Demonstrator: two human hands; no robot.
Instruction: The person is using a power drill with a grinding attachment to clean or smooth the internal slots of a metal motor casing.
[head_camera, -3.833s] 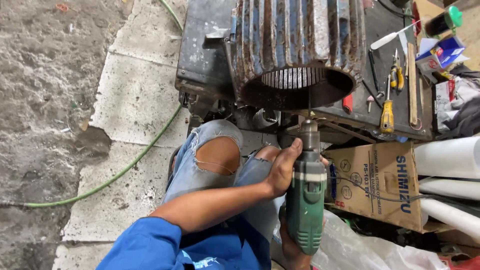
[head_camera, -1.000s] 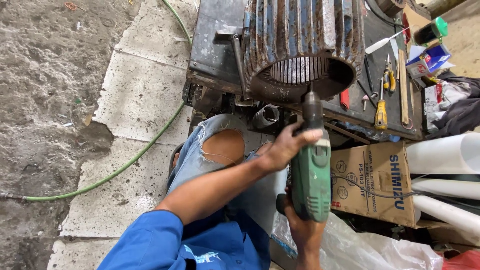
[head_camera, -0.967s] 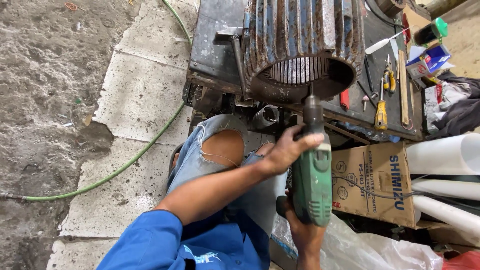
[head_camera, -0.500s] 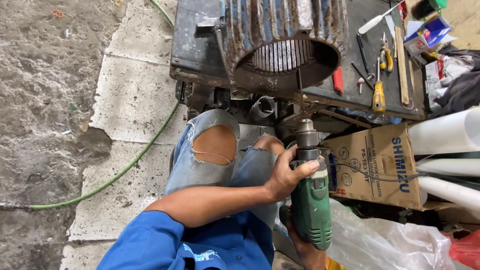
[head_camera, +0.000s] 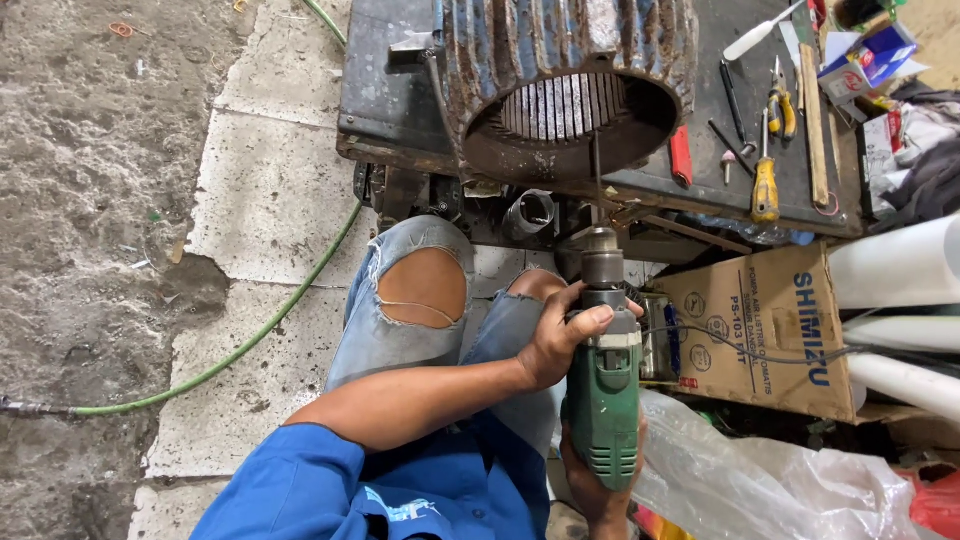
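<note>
Rough concrete floor (head_camera: 100, 200) on the left, pale paving slabs under the person, dark metal tabletop (head_camera: 390, 100) across the far side.

Left hand (head_camera: 560, 340): grip closed around the neck of the green electric drill (head_camera: 603, 400), just behind the grey chuck, fingers wrapped over the top. Right hand (head_camera: 595, 490): closed on the rear handle from below, mostly hidden under the drill body; only the fingers show at the bottom edge.

Drill sits upright in view, near centre-right, chuck pointing far. A thin long bit (head_camera: 597, 180) runs from the chuck up to the lower rim of the rusty ribbed motor housing (head_camera: 570, 90); whether the tip touches the rim, cannot tell. Housing lies on the tabletop with its open end facing near, slotted core visible inside.

Just left of the drill: the person's knees in torn blue jeans (head_camera: 420, 300), bare knee showing through the rip. Blue sleeve (head_camera: 300, 490) at the near edge.

Under the tabletop edge, between knee and chuck: short grey pipe socket (head_camera: 530, 212).

Right of the housing on the tabletop: red flat piece (head_camera: 681, 155), yellow-handled screwdriver (head_camera: 765, 180), yellow-handled pliers (head_camera: 780, 100), long wooden strip (head_camera: 812, 120), white-handled tool (head_camera: 760, 35).

Right of the drill: brown cardboard box (head_camera: 780, 330), a black cable crossing it. White pipes (head_camera: 900, 270) at the right edge. Clear plastic bag (head_camera: 740, 480) near right.

Green hose (head_camera: 250, 340) snakes over the slabs from the left edge to the tabletop's left end.
</note>
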